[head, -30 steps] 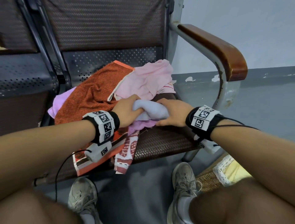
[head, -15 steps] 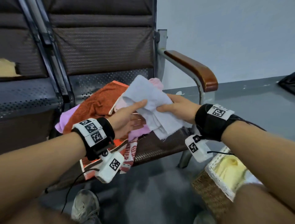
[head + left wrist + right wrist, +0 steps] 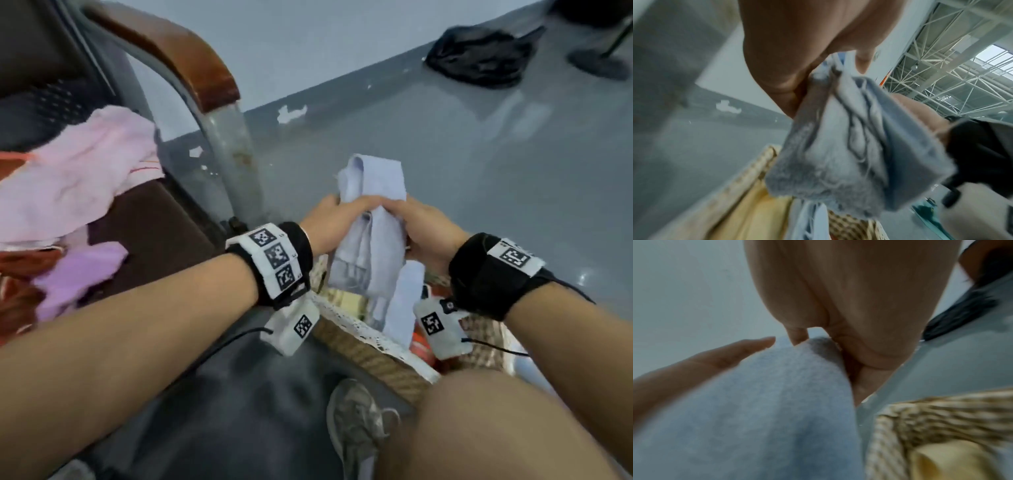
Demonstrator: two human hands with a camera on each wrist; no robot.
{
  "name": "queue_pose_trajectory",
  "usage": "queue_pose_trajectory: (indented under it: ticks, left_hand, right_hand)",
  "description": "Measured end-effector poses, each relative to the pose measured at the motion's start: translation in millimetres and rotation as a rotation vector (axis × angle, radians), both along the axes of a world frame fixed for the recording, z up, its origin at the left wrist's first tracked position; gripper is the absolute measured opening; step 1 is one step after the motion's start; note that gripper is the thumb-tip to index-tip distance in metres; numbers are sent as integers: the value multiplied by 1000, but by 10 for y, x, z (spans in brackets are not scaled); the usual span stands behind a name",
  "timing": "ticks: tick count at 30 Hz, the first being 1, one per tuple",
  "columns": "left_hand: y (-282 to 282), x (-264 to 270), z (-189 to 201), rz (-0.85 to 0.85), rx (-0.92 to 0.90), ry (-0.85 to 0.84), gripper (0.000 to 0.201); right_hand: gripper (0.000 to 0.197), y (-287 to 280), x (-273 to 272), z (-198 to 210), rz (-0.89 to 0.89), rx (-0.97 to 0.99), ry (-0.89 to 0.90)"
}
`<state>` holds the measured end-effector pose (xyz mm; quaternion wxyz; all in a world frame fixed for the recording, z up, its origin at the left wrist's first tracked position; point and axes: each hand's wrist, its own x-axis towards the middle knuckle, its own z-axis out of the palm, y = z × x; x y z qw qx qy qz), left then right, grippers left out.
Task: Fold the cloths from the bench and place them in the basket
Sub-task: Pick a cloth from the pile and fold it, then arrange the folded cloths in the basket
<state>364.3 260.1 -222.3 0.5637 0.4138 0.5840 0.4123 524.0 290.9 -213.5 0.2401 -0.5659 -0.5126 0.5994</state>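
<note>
- Left hand (image 3: 330,222) gripped the pale blue cloth (image 3: 371,240) from its left side, thumb laid across the top, fingers wrapped behind.
- Right hand (image 3: 424,229) gripped the same cloth from the right, fingers curled round it; both hands nearly touching at the bunched middle.
- Left wrist view: the cloth was pinched between the thumb and curled fingers (image 3: 862,65), folds hanging down below the grip.
- Right wrist view: blurred; the fingers (image 3: 869,381) were closed against the cloth edge.
- Cloth was held in the air, lower end hanging into the woven basket (image 3: 370,353) on the floor.
- Basket already held a yellow cloth (image 3: 756,216).
- Pink cloth (image 3: 75,171) and purple cloth (image 3: 78,274) lay on the bench (image 3: 154,226), well apart from the hands.
</note>
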Motion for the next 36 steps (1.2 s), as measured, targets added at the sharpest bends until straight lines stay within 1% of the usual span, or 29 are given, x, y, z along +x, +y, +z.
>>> queue_pose_trajectory:
  ticks: [1,3,5,7,8,9,10,12,13,15,19,22,23,24,25,27,28,29,32,34,36]
  left_hand:
    - [93,213,-142,-57,-32,2,49]
    - [230,611,-428,-171,-93,63,42]
    - [324,987,-719,-259,-175,144,48]
    - [388,1326,-981,-343,-252,215,55]
    - [412,1462,-1105,-391,-285,262,54]
    - [424,1576,-1217,-449,-312,321,49]
    - [428,1661,-1313,-514,-334,390,44]
    - [435,1766,-1466,-613,-366,517,43]
    - [449,1799,-1530,-630,-375,558,45]
    - [494,1839,-1631,-637,-395,582,45]
    - [556,1892,-1657,-634,-409,607,41]
    - [548,1828,-1585,-576,-373,651,53]
    - [559,1780,-1539,-579,-355,660,54]
    - [577,1717,-1469,-588,-336,643,49]
    - [600,1637,-1377,-580,-321,588,41]
    - [629,1428,-1136,-539,-268,469,34]
    - [635,1299,-983,-521,-217,450,31]
    - [620,1152,-816,-503,-158,457,28]
    - [539,605,-304,-416,-23,552,14]
    - [440,148,16,-303,39,681,15]
    - [289,-357,300,-162,72,751,20]
  right_hand:
    - [32,-2,219,-133,-88,-39,-10]
    - [31,-41,612,-391,-242,-116,-25]
    - [31,-98,940,-636,-361,-190,-57]
    - [41,-134,1208,-893,-432,-287,-107]
    - [46,-147,1317,-1024,-451,-347,-123]
    - [48,-162,1408,-1147,-467,-405,-121]
    - [49,-171,1470,-1261,-486,-455,-115]
    - [50,-170,1538,-1466,-521,-523,-139]
    - [51,-161,1548,-1553,-529,-540,-172]
    - [55,-128,1543,-1677,-508,-556,-250]
    - [59,-44,1555,-1761,-463,-568,-332]
    - [61,38,1564,-1653,-433,-525,-369]
    - [60,65,1553,-1580,-407,-480,-405]
    - [58,96,1534,-1485,-360,-414,-460]
    - [50,129,1494,-1369,-293,-331,-516]
    - [25,193,1348,-1090,-131,-209,-590]
    - [20,224,1233,-938,-54,-185,-596]
    - [20,252,1100,-786,14,-171,-583]
    - [18,325,573,-310,216,-62,-492]
    - [15,370,124,8,343,35,-453]
    - [20,355,-389,307,463,129,-447]
